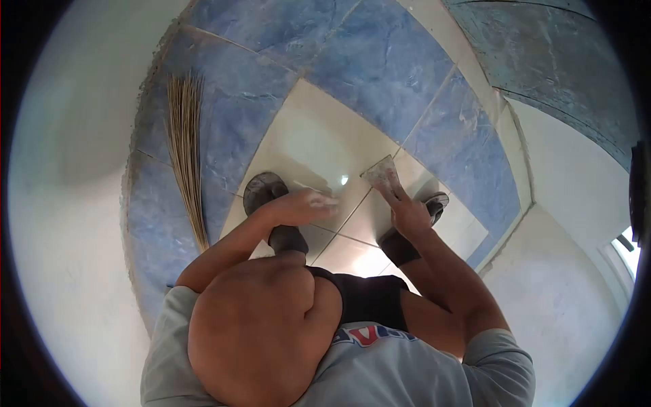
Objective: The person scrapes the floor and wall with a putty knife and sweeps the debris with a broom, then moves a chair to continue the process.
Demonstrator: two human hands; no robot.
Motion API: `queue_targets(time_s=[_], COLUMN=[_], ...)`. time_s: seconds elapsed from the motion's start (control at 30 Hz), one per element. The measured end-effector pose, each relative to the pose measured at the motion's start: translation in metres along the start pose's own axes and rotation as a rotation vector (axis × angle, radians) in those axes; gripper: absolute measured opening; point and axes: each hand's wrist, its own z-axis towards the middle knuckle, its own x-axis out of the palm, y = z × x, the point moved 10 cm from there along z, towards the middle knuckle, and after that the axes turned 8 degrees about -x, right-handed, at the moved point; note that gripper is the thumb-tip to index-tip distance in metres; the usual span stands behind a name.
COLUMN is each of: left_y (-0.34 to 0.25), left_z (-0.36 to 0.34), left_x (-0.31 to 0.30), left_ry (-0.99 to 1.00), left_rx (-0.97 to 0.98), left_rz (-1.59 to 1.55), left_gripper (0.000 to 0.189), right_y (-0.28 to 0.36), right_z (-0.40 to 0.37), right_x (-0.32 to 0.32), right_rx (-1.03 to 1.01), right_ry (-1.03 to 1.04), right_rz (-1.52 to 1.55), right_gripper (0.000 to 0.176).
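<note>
My right hand (411, 216) is closed around a flat scraper (381, 171), its wide blade pointing up and left over the tiles. My left hand (308, 206) is held above the floor near my left shoe, its fingers curled and slightly blurred; what they hold, if anything, is too small to name. Under both hands lie cream tiles (319, 129) with dark joint lines. Blue tiles (380, 61) surround the cream ones. The scraper's blade is near the corner where cream tiles meet the blue border.
A bundle of thin sticks (184, 149) lies on the blue tiles at the left. My left shoe (263, 191) and right shoe (437, 203) stand on the tiles. Pale walls (74, 169) rise at both sides, with a grey-green surface (556, 61) at the upper right.
</note>
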Motion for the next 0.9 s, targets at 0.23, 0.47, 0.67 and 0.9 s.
queue_targets(time_s=[0.23, 0.47, 0.67, 0.9], left_y=[0.0, 0.025, 0.019, 0.005], left_z=[-0.028, -0.076, -0.087, -0.138], left_x=[-0.057, -0.105, -0.135, -0.175], left_ry=[-0.087, -0.374, -0.589, -0.986], left_rx=[-0.026, -0.048, 0.124, 0.329], left_rz=[-0.318, -0.443, -0.53, -0.433], left_gripper=[0.052, 0.048, 0.04, 0.035], right_y=[0.077, 0.017, 0.082, 0.082], right_z=[0.133, 0.053, 0.127, 0.135], right_x=[-0.065, -0.037, -0.072, -0.059], right_rx=[-0.131, -0.014, -0.237, -0.235], right_ry=[-0.027, 0.204, -0.161, -0.046], right_rz=[-0.125, -0.178, -0.136, -0.161], right_gripper=[0.068, 0.074, 0.045, 0.073])
